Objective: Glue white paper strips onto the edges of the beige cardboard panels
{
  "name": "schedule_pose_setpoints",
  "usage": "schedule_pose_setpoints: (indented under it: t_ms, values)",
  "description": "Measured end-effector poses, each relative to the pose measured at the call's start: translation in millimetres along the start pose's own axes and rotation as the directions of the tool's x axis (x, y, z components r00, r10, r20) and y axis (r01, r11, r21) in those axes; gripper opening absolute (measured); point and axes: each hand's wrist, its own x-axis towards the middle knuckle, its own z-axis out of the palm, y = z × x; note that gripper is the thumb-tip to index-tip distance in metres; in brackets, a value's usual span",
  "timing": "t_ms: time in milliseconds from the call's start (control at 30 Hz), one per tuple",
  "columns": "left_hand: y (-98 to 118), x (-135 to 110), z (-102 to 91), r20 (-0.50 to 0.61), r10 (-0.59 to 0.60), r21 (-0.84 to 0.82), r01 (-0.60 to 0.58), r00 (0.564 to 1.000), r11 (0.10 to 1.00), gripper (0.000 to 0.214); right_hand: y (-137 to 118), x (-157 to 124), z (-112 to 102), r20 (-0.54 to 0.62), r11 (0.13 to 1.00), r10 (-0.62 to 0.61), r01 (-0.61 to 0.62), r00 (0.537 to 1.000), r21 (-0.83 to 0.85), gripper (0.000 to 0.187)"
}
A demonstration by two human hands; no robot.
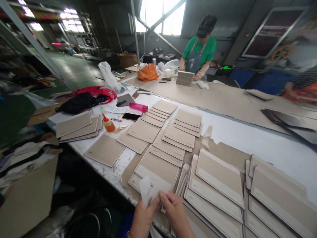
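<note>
Low in the head view, my left hand (143, 216) and my right hand (174, 210) come together at the near table edge. Both pinch a thin white strip (146, 190), which looks like backing paper or tape and curls upward between the fingers. Directly beyond my hands lie overlapping grey cardboard panels (218, 177), several with a pale band along one edge. More grey panels (178, 134) are spread in rows toward the middle of the white table (260, 140).
A small orange-capped glue bottle (108, 124), a black phone (131, 116) and a pink bottle (138, 107) lie at the left. A stack of grey boards (74, 125) sits at the far left. A person in green (199, 53) works at the far side by another stack (184, 78).
</note>
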Motion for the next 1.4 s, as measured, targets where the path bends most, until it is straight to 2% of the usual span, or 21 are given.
schedule_pose_setpoints:
  t_ms: [167,267,333,400,433,533,633,733,900,1100,1400]
  values:
    - [9.2,53.6,-34.1,0.208,-0.012,0.088,-0.006,0.978,0.996,0.047,3.4,33.3,37.6,-0.101,0.999,0.03,-0.034,0.994,-0.041,0.051]
    - [17.8,92.3,-57.8,0.196,-0.057,0.153,0.026,0.979,0.988,0.04,3.9,57.7,44.2,-0.246,0.991,0.068,-0.094,0.967,-0.096,0.051]
    - [29.3,122.4,-69.7,0.135,-0.019,0.262,-0.017,0.991,0.965,0.038,2.5,74.4,33.4,-0.407,0.973,0.067,-0.15,0.911,-0.175,0.048]
    - [44.8,155.3,-75.7,0.145,0.084,0.392,-0.135,0.986,0.91,0.033,-0.4,90.1,13.8,-0.527,0.94,0.036,-0.208,0.849,-0.27,0.043]
    - [52.8,171.9,-76.2,0.17,0.094,0.408,-0.157,0.981,0.9,0.031,-2.3,97.5,2.7,-0.576,0.913,0.016,-0.247,0.817,-0.324,0.04]
    - [72.8,216.2,-69.6,0.232,0.101,0.47,-0.203,0.967,0.859,0.031,-8.1,118.5,-27.5,-0.64,0.787,-0.019,-0.384,0.768,-0.483,0.034]
    - [83.6,244.9,-57.6,0.251,0.109,0.55,-0.234,0.962,0.802,0.032,-10.0,139.0,-47.6,-0.664,0.629,0.033,-0.531,0.747,-0.567,0.033]
    - [88.8,257.5,-45.2,0.252,0.118,0.633,-0.256,0.96,0.731,0.031,-6.3,156.6,-61.2,-0.673,0.556,0.077,-0.592,0.736,-0.583,0.031]
    - [93.5,261.8,-30.1,0.243,0.101,0.765,-0.255,0.965,0.592,0.027,3.0,173.7,-78.9,-0.654,0.537,0.135,-0.61,0.744,-0.583,0.03]
    - [97.0,258.9,-23.8,0.257,0.088,0.859,-0.269,0.962,0.435,0.027,9.7,180.5,-90.5,-0.612,0.571,0.178,-0.588,0.77,-0.573,0.032]
    - [102.5,252.8,-15.1,0.264,0.056,0.916,-0.269,0.963,0.299,0.029,15.2,187.1,-96.7,-0.649,0.634,0.2,-0.601,0.734,-0.486,0.028]
